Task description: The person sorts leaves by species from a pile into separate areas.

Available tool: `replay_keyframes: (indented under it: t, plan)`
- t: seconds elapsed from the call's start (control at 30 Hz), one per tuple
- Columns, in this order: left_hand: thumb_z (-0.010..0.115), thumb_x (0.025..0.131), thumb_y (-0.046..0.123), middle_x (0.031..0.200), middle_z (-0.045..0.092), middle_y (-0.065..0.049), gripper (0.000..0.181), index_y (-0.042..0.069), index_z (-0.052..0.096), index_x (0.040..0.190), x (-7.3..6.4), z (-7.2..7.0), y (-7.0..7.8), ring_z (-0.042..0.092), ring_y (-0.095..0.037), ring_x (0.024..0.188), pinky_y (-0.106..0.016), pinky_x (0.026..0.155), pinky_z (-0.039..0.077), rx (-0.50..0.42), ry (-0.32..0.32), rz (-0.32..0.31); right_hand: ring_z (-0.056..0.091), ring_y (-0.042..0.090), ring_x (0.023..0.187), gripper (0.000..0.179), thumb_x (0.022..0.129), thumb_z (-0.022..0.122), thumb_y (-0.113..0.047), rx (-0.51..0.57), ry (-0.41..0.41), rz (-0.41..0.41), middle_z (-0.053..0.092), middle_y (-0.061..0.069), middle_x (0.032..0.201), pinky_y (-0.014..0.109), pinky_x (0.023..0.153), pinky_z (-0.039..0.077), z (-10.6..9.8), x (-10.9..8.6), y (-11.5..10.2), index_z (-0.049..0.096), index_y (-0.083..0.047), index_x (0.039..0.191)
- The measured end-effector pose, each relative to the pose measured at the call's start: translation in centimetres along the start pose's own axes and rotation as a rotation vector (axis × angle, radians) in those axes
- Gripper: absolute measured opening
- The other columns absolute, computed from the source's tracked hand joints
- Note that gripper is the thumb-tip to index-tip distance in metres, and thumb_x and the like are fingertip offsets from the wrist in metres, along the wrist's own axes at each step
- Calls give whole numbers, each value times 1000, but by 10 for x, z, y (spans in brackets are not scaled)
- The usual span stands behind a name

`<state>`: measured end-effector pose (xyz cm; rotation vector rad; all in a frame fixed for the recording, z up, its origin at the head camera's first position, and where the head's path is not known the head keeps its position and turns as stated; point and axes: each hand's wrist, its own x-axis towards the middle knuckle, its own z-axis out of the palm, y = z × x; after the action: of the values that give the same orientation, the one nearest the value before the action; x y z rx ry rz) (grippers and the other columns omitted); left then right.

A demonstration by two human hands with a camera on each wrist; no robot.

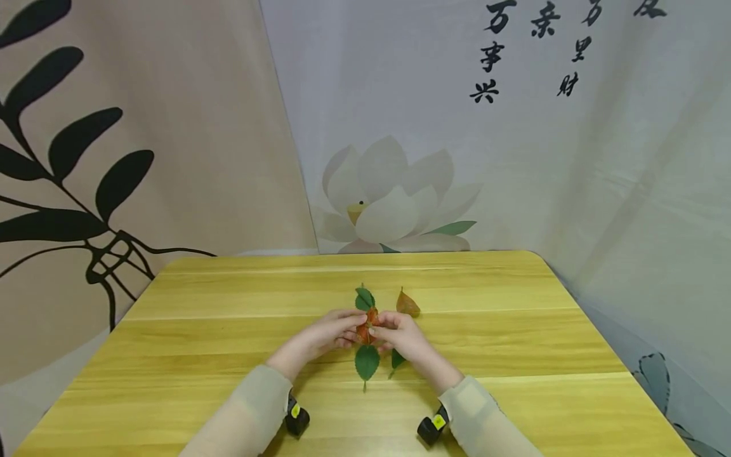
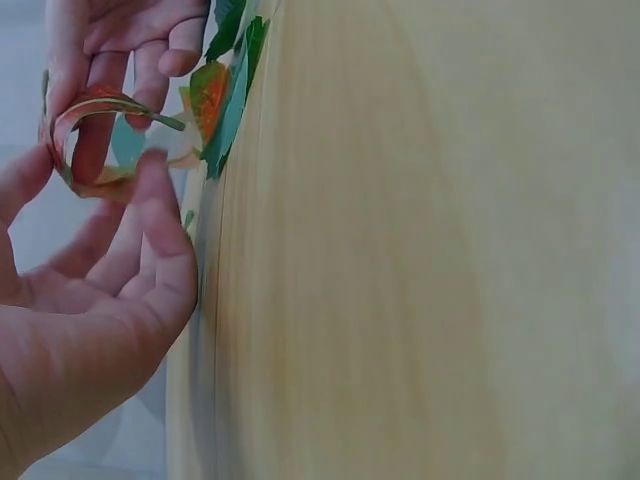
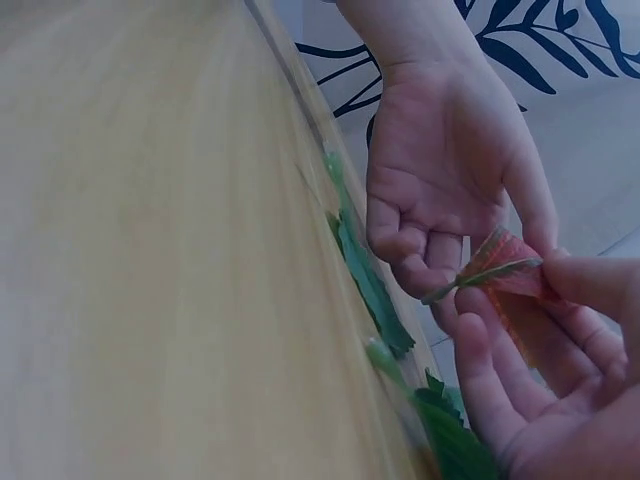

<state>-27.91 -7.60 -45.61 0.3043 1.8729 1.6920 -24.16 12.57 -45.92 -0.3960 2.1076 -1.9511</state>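
Observation:
Both hands meet over the middle of the table, fingers around one red-orange leaf (image 1: 365, 332). My left hand (image 1: 334, 331) pinches its left side between thumb and fingers, while the right hand (image 1: 404, 333) pinches its right side. In the left wrist view the same leaf (image 2: 98, 188) is curled round into a loop, its short green stem sticking out. The right wrist view shows the leaf (image 3: 505, 262) folded, with a pale green midrib. A green leaf (image 1: 364, 298) lies just beyond the hands and another green leaf (image 1: 367, 362) just in front of them.
An orange-brown leaf (image 1: 408, 304) lies beyond the right hand. A further green leaf (image 1: 397, 358) is partly hidden under that hand. The wooden table (image 1: 228, 304) ends at a printed curtain (image 1: 514, 178) behind. Black wrist cameras sit below both cuffs.

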Motion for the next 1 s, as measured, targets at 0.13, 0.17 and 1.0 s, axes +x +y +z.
replay_keyframes:
  t: [0.13, 0.17, 1.0]
  plan:
    - [59, 98, 23, 106, 65, -6, 46, -4, 51, 134, 2, 0, 0, 60, -13, 83, -28, 76, 50, -42, 82, 56, 65, 24, 82, 16, 94, 63, -11, 8, -14, 9, 66, 5, 92, 41, 70, 56, 1, 1, 0, 62, 4, 98]
    - [60, 97, 21, 107, 66, -6, 43, -4, 54, 132, 3, 0, 0, 61, -13, 85, -29, 77, 50, -55, 109, 70, 65, 24, 82, 16, 94, 63, -11, 11, -17, 10, 66, 5, 92, 41, 71, 56, 2, 1, 0, 62, 5, 99]
    - [63, 92, -1, 94, 60, -3, 59, 2, 38, 146, -19, -19, 16, 64, -15, 74, -28, 74, 55, -246, 238, 204, 65, 20, 71, 20, 94, 61, -7, 67, 68, 81, 64, 8, 84, 38, 67, 57, -1, 6, 9, 58, 8, 106]
